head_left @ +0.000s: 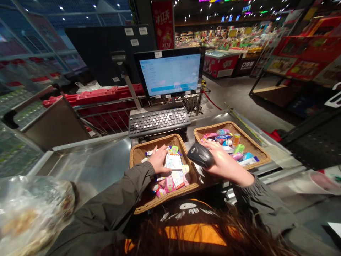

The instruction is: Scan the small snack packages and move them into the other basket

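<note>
My left hand [160, 160] reaches into the left wicker basket [137, 202]. Its fingers are spread over small packets, with the thumb and fingertips beside a white box [173, 162]; no firm grip on it shows. Around the hand lie several small packages, including a green one [174, 149] and pink ones [169, 184]. In my right hand [225, 163] is a black handheld barcode scanner [200, 155], its head pointing left over the gap between the baskets. Behind that hand, the right wicker basket [262, 156] holds several colourful small items and an orange-capped jar [236, 140].
A keyboard [160, 120] and a lit monitor [172, 73] stand behind the baskets. On the left are a metal counter [103, 156] and a clear plastic bag [29, 209] with contents. A shopping cart [106, 117] stands beyond the counter.
</note>
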`<control>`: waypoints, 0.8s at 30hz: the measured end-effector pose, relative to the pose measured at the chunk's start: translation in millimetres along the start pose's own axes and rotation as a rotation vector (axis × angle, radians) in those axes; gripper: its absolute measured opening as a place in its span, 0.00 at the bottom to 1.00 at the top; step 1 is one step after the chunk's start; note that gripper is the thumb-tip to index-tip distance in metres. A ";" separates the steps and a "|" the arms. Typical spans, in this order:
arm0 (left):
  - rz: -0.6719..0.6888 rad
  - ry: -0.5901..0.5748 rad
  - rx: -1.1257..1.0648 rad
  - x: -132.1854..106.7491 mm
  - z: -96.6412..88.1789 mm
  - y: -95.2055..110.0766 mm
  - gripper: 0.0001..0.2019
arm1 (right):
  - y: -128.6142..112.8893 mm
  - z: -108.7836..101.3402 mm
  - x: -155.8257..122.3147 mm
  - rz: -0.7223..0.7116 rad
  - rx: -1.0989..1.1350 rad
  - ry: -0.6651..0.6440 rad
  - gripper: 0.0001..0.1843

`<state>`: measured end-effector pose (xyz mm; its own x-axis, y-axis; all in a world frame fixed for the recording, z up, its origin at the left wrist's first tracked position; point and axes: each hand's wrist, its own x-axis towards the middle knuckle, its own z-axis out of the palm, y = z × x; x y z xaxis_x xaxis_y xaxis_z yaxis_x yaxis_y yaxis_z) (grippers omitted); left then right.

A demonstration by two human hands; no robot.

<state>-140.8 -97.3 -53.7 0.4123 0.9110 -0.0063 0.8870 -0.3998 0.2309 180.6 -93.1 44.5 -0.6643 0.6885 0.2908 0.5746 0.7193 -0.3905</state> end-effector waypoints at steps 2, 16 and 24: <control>0.008 -0.062 0.050 -0.5 -1.3 0.6 0.45 | 7.4 -1.9 -4.8 0.025 0.010 0.018 0.30; 0.303 0.034 0.076 102.1 -42.2 65.3 0.28 | 88.5 -51.4 -69.0 0.380 -0.068 0.295 0.31; 0.272 -0.137 0.157 205.0 -4.1 133.6 0.25 | 116.6 -57.9 -94.2 0.496 -0.063 0.353 0.34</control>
<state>61.4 36.5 -20.2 0.6524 0.7515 -0.0979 0.7578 -0.6463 0.0896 337.8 -68.7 22.1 -0.1175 0.9241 0.3635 0.8092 0.3013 -0.5044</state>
